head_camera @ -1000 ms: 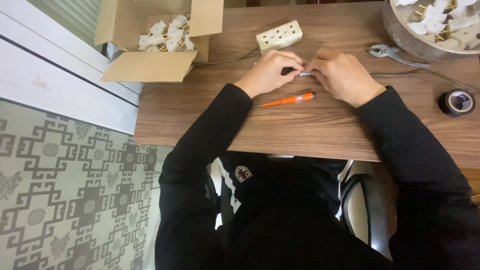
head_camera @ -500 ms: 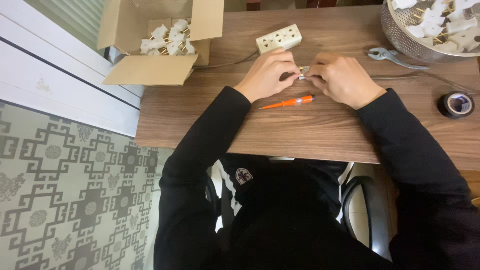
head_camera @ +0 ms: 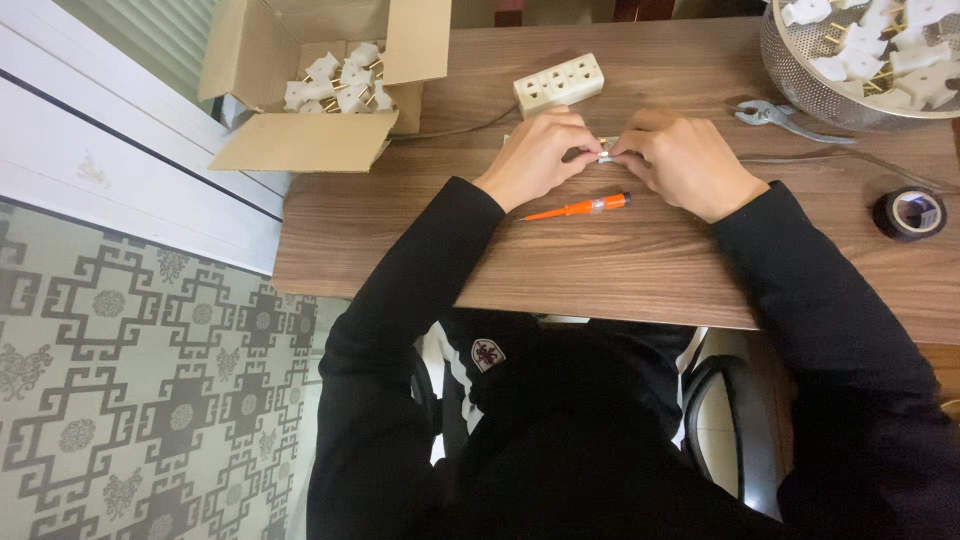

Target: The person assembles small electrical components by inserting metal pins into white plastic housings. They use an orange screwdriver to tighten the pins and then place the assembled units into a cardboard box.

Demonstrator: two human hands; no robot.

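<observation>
My left hand [head_camera: 537, 157] and my right hand [head_camera: 686, 163] meet at the middle of the wooden table [head_camera: 620, 270]. Between their fingertips they pinch a small white part [head_camera: 604, 154], mostly hidden by the fingers. An orange screwdriver [head_camera: 577, 208] lies on the table just in front of my left hand. A white power strip [head_camera: 558, 83] sits just beyond both hands, with its cord running left.
An open cardboard box [head_camera: 318, 90] with several white plugs stands at the table's far left corner. A metal mesh bowl [head_camera: 868, 60] of white plugs sits at the far right, pliers [head_camera: 778, 117] beside it. A roll of black tape [head_camera: 908, 212] lies at the right.
Both hands stay together on the small part with only slight finger movement. The view has shifted a little; nothing else on the table has moved.
</observation>
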